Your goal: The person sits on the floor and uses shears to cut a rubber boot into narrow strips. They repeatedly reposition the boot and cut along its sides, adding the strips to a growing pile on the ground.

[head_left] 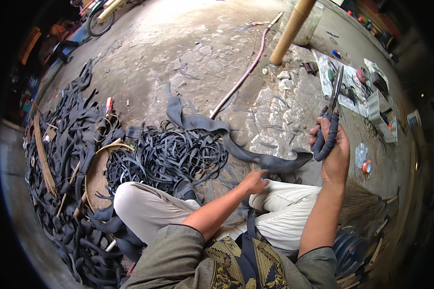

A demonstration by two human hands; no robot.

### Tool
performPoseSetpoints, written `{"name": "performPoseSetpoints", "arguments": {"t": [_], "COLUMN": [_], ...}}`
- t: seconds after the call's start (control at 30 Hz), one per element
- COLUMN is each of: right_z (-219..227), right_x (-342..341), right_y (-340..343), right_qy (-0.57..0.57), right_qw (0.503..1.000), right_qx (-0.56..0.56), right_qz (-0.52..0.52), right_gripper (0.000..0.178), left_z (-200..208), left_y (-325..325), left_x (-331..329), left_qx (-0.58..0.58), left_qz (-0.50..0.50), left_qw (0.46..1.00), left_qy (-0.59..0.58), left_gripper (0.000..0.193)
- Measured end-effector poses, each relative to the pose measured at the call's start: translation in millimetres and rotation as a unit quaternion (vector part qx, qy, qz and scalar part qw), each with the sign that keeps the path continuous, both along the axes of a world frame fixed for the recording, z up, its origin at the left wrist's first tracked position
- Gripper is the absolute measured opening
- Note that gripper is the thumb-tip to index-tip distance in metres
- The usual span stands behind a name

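Scissors in right hand

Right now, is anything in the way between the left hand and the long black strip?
Nothing visible is: the left hand is right beside the strip, though whether they touch is hard to tell. The right hand holds the scissors off to the right.

The scissors have metal blades and matt, cloth-like handle wrapping; the dark strip looks smooth, rubbery; the floor, rough concrete.
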State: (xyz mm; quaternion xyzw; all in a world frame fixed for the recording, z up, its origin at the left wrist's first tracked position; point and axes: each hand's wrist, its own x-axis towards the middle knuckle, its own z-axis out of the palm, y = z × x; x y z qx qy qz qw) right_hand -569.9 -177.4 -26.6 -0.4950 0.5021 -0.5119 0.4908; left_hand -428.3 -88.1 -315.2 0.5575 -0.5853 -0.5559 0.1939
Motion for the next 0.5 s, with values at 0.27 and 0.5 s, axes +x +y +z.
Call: {"name": "performPoseSetpoints", "arguments": {"t": [0.27,0.5], "right_z": [9,19], "right_x": [-14,-8], "right_y": [6,12], "right_qy": [0.003,-0.025], "right_qw": [0.999,0.998], "right_qx": [0.01,-0.01], "right_qz": [-0.047,-0.049], "right_gripper": [0.037,0.031], "left_z": [-93,-85], "left_y": [9,-36], "left_x": [56,92], "left_qx": [0.191,0.274], "left_qz": [0.252,0.408], "left_qw": [0.949,0.869], "left_qy": [0.016,0.058], "left_gripper": [0.054,0.06]}}
